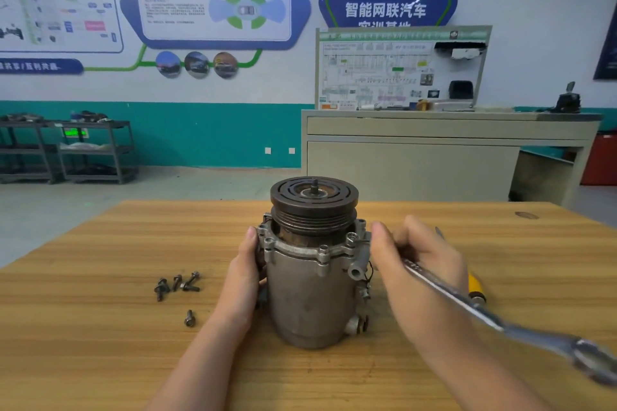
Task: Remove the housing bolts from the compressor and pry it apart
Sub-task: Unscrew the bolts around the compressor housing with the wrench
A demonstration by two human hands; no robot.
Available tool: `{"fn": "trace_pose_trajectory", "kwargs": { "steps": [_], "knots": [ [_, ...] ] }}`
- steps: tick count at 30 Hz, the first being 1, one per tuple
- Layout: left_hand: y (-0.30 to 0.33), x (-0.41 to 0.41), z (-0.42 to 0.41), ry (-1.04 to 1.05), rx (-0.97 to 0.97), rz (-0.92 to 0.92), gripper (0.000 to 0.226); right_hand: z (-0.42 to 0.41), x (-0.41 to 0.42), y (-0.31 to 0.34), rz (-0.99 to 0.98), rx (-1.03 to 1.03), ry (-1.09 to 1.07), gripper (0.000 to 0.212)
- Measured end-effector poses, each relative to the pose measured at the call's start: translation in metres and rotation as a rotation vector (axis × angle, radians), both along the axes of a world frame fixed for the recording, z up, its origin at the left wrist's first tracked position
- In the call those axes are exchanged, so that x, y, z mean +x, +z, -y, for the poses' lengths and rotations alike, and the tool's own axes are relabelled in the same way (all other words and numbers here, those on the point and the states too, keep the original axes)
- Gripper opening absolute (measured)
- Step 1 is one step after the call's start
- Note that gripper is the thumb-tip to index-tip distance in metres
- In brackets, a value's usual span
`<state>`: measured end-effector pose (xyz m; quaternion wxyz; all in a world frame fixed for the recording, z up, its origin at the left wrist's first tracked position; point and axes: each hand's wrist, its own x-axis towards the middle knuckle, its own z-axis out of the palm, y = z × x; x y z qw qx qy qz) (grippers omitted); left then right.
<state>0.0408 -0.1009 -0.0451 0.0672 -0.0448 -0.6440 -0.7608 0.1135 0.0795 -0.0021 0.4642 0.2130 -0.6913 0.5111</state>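
I see a wooden table [100,327] with a streaked, honey-coloured grain filling the lower half of my view, its near edge cut off by the frame. Near its middle stands the compressor [312,280], upright: a dull grey cast-metal cylinder, scuffed and stained, with a bolted flange ring near the top and a dark, rusty grooved pulley [314,202] crowning it, a short threaded shaft poking up from the centre. The left hand [245,272] is pressed against the compressor's left side, fingers wrapped around the housing with the thumb tip at the flange; the fingers behind the body are hidden from me. The right hand [417,264] sits just beside the right side of the flange, fingers curled around a long shiny steel wrench [467,304], whose ring end reaches toward the lower right corner and is blurred there. The wrench's other end is covered by the hand, so I cannot tell whether it touches a bolt. Behind that hand a yellow handle [475,284] lies on the table, mostly hidden. To the left of the compressor lie the loose bolts [177,284], small, dark and greasy, four clustered and one apart, nearer to me.
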Motion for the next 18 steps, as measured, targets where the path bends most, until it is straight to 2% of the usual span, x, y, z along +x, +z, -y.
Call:
{"fn": "trace_pose_trajectory", "kwargs": {
  "steps": [2, 6, 10, 12, 15, 18],
  "knots": [
    [0.0, 0.0, 0.0, 0.007, -0.001, 0.023, 0.075, -0.009, -0.007, 0.0, 0.144, -0.136, 0.137, 0.037],
    [0.001, 0.0, 0.0, 0.008, 0.036, 0.043, 0.077, -0.027, -0.031, 0.01, 0.587, -0.551, 0.697, 0.028],
    [0.002, 0.001, 0.0, 0.025, 0.045, 0.055, 0.077, -0.031, -0.053, 0.028, 0.969, -0.605, 0.889, 0.026],
    [0.002, 0.001, 0.0, 0.018, 0.05, 0.043, 0.079, -0.033, -0.057, 0.036, 0.978, -0.699, 0.939, 0.029],
    [0.002, 0.001, 0.001, 0.008, 0.034, 0.025, 0.079, -0.035, -0.054, 0.043, 0.798, -0.923, 0.942, 0.018],
    [0.001, 0.001, 0.002, 0.007, 0.013, 0.022, 0.079, -0.033, -0.043, 0.039, 0.663, -0.812, 0.717, 0.023]
  ]
}}
